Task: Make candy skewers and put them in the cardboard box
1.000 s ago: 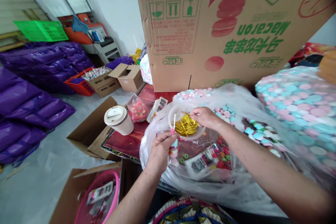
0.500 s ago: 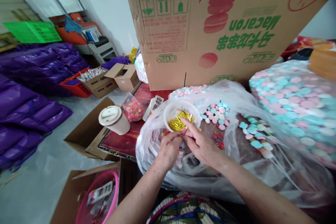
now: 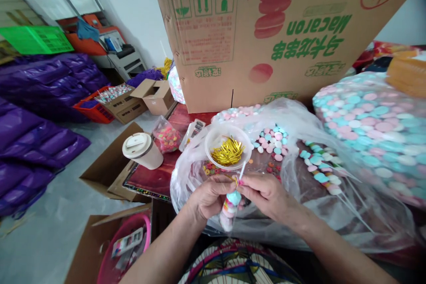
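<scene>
Glossy red tabletop (image 3: 199, 118), partly under clear plastic sheeting (image 3: 289, 236), bears a round translucent bowl (image 3: 215, 136) of gold foil ties (image 3: 228, 151). On its near side, a clear-wrapped sweet skewer (image 3: 229, 210), blue, orange and pale pink, tilts stick-up: right hand (image 3: 266, 194) gripping its neck, left hand (image 3: 209, 194) pinching a gold strip there. Half a second ago, hands largely hid it.

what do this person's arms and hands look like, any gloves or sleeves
Both the left hand and the right hand are bare, with no gloves. The left forearm and right forearm are bare too, with no sleeve, watch or bracelet showing. Below them is patterned clothing in pink, blue, white and dark tones.
</scene>
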### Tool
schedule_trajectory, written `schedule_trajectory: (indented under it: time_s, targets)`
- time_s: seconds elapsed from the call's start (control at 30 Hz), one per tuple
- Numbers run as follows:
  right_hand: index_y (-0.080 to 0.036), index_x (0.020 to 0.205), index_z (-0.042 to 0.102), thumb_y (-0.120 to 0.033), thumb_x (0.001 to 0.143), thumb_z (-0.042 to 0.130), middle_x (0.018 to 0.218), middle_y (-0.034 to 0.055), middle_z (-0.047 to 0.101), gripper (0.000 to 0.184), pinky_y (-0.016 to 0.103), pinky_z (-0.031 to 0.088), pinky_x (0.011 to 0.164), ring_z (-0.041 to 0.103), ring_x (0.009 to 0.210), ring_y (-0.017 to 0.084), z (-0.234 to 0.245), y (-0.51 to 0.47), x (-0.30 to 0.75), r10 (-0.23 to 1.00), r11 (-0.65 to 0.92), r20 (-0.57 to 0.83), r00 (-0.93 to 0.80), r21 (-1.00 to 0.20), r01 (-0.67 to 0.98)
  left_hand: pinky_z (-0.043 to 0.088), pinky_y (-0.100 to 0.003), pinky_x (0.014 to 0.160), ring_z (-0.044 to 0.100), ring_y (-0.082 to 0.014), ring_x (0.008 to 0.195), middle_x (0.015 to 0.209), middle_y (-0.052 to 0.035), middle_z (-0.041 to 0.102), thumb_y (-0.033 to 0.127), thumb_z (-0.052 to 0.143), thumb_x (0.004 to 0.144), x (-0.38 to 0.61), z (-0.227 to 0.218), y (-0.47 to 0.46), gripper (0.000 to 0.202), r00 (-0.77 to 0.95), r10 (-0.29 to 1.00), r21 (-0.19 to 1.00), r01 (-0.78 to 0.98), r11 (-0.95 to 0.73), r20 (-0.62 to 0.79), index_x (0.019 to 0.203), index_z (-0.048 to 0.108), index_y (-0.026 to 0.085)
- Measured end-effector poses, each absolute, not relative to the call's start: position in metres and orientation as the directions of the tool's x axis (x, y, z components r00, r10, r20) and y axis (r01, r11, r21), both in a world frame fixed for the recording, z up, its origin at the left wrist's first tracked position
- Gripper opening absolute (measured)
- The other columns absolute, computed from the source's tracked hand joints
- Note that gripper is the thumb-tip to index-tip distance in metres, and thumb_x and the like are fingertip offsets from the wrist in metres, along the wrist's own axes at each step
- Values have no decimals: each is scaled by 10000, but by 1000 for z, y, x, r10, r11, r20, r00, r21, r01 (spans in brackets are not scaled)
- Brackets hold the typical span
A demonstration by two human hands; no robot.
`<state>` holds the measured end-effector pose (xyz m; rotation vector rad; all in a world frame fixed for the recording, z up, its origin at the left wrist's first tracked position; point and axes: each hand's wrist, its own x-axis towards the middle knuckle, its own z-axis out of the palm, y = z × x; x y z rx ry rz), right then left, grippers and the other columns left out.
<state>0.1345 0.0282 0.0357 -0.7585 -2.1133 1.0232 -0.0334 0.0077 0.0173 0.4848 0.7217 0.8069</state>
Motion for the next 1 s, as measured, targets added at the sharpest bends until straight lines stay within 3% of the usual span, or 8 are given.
schedule_trajectory:
  time_s: [0.1,0.27,0.5,0.6,0.67,0.77,0.87,1.0]
  targets:
    - [-179,828,624,-261,914,513,749,8,676,162,204,471,590,627,648,109,46,32,143,620,479,283,-732,-875,68,525,-278,501,621,-158,506,615,-41,654,333,872,533,-33,21,5,402,620,709,575,-461,676,-337,775,642,109]
    - [-192,680,483,-292,940,461,562,-30,609,280,194,424,506,584,506,97,35,27,137,817,361,153,-557,-888,285,505,-258,459,605,-140,466,641,18,633,277,854,582,-18,19,3,424,356,861,584,-633,508,-363,875,568,167]
    - [-169,701,525,-43,813,422,598,28,542,198,273,303,502,480,522,139,46,17,165,650,702,462,-603,-62,710,476,-208,646,607,-95,659,741,31,645,287,873,561,17,19,-3,462,14,939,772,-566,290,-343,893,569,186]
    - [-187,649,503,-90,837,448,574,20,498,219,292,286,514,435,528,148,55,8,176,554,682,601,-576,69,728,485,-283,762,654,-179,836,832,-32,678,567,742,665,17,35,0,608,226,878,729,-491,477,-422,1113,571,193]
    - [-193,665,507,-96,841,428,593,16,520,216,291,284,514,428,529,145,54,1,179,555,747,559,-616,-10,664,495,-372,789,667,-246,859,822,-77,693,758,497,735,4,50,5,718,452,807,640,-502,581,-379,1138,596,172]
    - [-192,665,479,-105,829,392,556,-12,496,205,261,273,487,409,492,118,47,-3,181,779,607,469,-417,-397,688,479,-446,871,672,-284,892,802,-70,725,826,303,754,-20,65,11,783,467,869,680,-585,442,-164,1061,675,209]
    - [-193,644,419,-155,842,400,557,-32,442,203,236,281,508,410,518,97,44,-7,178,903,418,385,-189,-695,585,460,-456,913,668,-309,854,690,-110,715,756,363,800,-23,61,13,741,624,744,833,-262,487,-240,840,745,123]
    - [-201,610,331,-183,817,428,556,-44,394,229,234,248,503,366,524,86,41,-12,159,936,337,268,-227,-869,363,426,-404,987,608,-261,1067,1069,-100,703,597,466,868,3,54,10,525,517,820,825,-332,457,-246,1127,674,190]
